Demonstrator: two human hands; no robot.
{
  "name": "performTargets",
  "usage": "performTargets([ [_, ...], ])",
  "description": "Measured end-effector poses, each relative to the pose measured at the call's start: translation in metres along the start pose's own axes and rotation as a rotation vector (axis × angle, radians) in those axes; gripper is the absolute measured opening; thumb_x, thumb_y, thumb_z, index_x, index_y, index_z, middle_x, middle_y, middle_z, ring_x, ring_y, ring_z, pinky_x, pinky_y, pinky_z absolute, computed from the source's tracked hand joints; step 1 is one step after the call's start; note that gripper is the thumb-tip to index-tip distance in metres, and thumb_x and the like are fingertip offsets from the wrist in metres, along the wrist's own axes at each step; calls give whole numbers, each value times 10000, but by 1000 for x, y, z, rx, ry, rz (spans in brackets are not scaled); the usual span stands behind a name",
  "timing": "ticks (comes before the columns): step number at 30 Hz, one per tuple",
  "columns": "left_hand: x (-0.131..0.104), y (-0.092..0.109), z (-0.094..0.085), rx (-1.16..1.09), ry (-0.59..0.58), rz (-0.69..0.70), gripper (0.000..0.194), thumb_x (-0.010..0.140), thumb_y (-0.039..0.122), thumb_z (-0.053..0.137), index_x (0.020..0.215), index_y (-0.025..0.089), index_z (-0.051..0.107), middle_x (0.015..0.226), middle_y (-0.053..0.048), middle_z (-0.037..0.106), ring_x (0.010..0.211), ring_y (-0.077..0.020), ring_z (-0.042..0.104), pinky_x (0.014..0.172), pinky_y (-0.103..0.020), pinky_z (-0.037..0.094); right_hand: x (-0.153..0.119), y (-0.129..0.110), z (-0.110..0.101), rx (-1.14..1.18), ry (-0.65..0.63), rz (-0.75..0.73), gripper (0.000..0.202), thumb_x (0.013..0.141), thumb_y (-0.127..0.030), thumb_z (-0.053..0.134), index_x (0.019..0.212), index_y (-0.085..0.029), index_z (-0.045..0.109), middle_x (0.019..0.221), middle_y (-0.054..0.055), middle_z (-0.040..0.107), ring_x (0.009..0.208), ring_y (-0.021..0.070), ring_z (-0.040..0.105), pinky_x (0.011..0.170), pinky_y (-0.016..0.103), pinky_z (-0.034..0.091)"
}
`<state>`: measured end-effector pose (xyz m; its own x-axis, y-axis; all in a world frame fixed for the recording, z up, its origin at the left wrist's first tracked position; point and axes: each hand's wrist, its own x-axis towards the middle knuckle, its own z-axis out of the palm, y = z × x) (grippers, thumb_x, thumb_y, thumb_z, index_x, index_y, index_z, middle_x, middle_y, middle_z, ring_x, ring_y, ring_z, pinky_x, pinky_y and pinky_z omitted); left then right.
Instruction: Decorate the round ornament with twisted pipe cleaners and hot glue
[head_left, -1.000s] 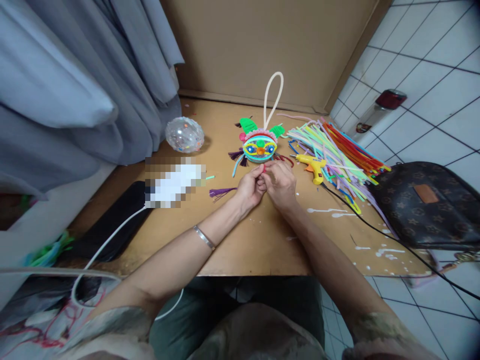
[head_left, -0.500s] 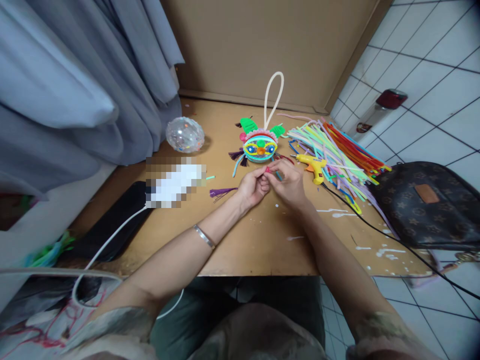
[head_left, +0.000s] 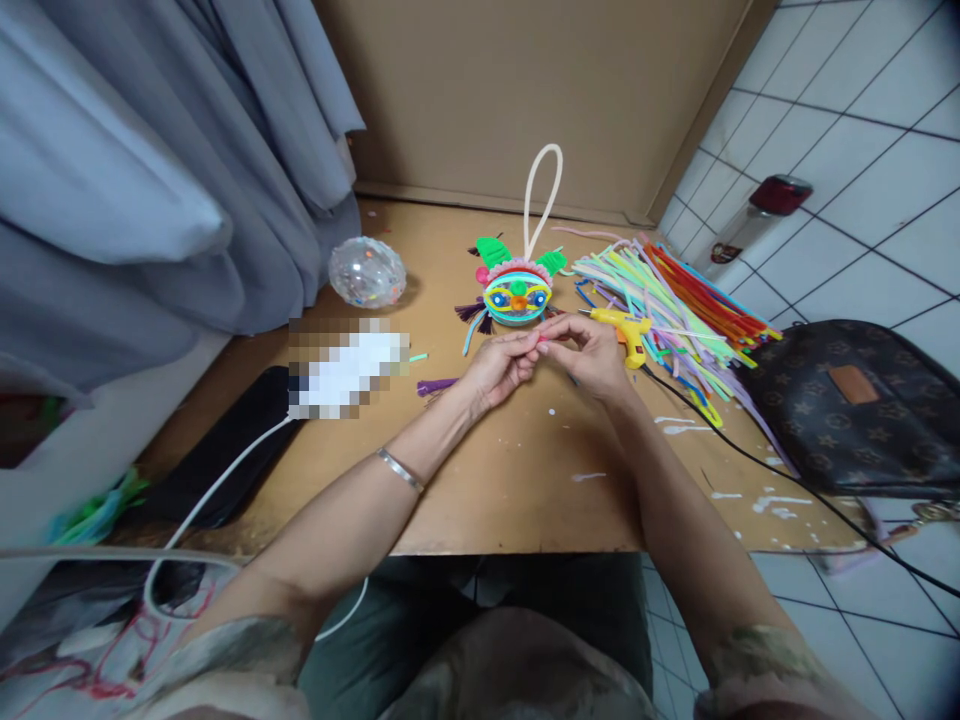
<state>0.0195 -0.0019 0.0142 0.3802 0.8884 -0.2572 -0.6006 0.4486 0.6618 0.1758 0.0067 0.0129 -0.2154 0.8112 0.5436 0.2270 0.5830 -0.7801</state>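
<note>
A small pinkish-red piece (head_left: 541,338), too small to make out its kind, is pinched between both sets of fingertips. My left hand (head_left: 504,370) holds it from the left, its other fingers curled in. From the right, my right hand (head_left: 592,358) grips it between thumb and forefinger. Just beyond them stands a colourful lion-head ornament (head_left: 518,300) with green ears, yellow-rimmed eyes and a tall white loop (head_left: 544,190). A yellow glue gun (head_left: 630,332) lies just past my right hand. Left of my left hand is a purple tassel (head_left: 436,387), partly hidden.
Many coloured pipe cleaners (head_left: 675,300) are heaped at the right, near a brown patterned bag (head_left: 862,410). At the left are a clear ball (head_left: 367,272), a blurred white object with a cable, and a black flat object (head_left: 225,450). Dried glue spots mark the wooden table (head_left: 495,500).
Both hands have shifted slightly to the right, still pinching the pinkish-red piece. My right hand now partly overlaps the glue gun. The camera view has moved a little.
</note>
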Motion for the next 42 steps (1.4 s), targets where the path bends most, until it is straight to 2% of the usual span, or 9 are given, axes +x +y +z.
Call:
performTargets([
  [4,1,-2,3,-80,71,14,184,844,82,728,718,112,597,527,47,511,395,-1,361,391,-102,237,-3,0,4,-225,6,-108,48,851,-258,707,834,-227,739,934,43,781,930,216,721,898,415,579],
  [10,1,-3,2,-181,93,4,213,940,104,605,730,122,572,526,51,473,395,-3,343,399,-91,235,-9,0,13,-441,35,-238,157,934,-225,603,979,-234,754,1064,76,753,1017,232,696,929,421,561],
  [14,1,-2,3,-208,143,1,229,933,80,594,713,129,552,521,54,459,391,-4,323,391,-97,212,-14,-1,24,-548,48,-255,239,973,-215,514,1000,-219,751,1091,108,734,1028,259,669,939,443,537],
  [21,1,-5,5,-248,167,20,233,879,70,653,702,154,528,518,76,400,393,-9,290,385,-108,202,-26,-1,53,-738,160,-262,322,999,-176,423,1118,-203,721,1145,139,719,1062,275,624,937,458,491],
  [24,1,-6,5,-263,170,10,235,849,98,706,710,158,526,515,87,378,388,-11,273,377,-119,193,-28,-1,58,-740,156,-232,331,995,-170,420,1149,-213,710,1164,139,714,1083,282,613,945,464,484],
  [28,1,-6,5,-265,168,-2,237,861,108,697,707,151,522,510,86,383,385,-12,286,381,-121,194,-26,-3,54,-725,152,-211,305,982,-169,440,1080,-200,727,1148,144,720,1074,283,619,937,460,494],
  [33,2,-7,3,-251,162,19,223,915,96,634,725,141,527,539,62,448,404,-12,316,396,-115,204,-19,1,39,-503,165,-170,305,915,-113,471,990,-219,747,1072,89,718,1036,230,662,938,402,544],
  [37,3,-8,2,-249,145,3,235,888,118,694,730,146,522,550,68,442,414,-14,318,400,-120,214,-16,4,33,-326,201,-82,245,864,-119,518,904,-221,737,964,50,727,963,214,683,905,389,561],
  [42,2,-7,4,-246,121,-29,243,911,152,672,717,140,527,528,75,415,394,-10,279,384,-119,196,-14,-1,32,-317,212,-53,154,847,-166,572,866,-229,712,914,34,732,917,208,683,855,372,564],
])
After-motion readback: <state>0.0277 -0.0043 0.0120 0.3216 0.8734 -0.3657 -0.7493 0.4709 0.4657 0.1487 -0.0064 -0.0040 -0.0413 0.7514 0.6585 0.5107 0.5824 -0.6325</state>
